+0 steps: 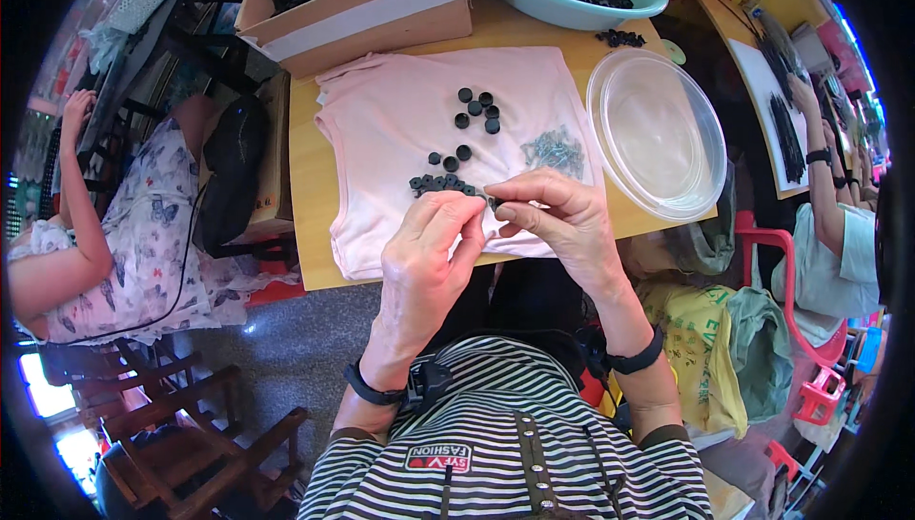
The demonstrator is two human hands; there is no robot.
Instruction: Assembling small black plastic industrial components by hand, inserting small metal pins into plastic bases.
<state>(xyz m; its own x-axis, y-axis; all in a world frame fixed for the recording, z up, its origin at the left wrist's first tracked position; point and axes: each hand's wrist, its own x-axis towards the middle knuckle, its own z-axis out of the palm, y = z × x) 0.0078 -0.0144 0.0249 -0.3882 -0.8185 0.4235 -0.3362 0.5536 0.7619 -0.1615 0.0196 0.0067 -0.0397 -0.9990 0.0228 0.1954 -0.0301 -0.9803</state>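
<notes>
Pinching small parts over the pink cloth

Both hands come together near the front edge of the table, and right there, between their fingertips, is a small black piece (494, 203)! The right hand (562, 220) has it, thumb and forefinger closed in a tight pinch. Facing it, the left hand (429, 248) has thumb and forefinger pressed together, though whether they grip anything is too small to tell. Just beyond the left fingertips, a cluster of little black parts (438, 183) sits on the pink cloth (381, 129). A few round black caps (451, 164) lie just past them, and farther up there's another loose group. Over to the right, look, a heap of silvery metal bits (555, 151), also on the cloth! Beside that, on the wooden table (310, 196), rests a clear round plastic lid (658, 134). Across the far side stand a cardboard box (372, 29) and a pale green basin (572, 13), both loaded with black pieces. Off to the left, a person in a butterfly-print garment (143, 224) sits close by.
</notes>
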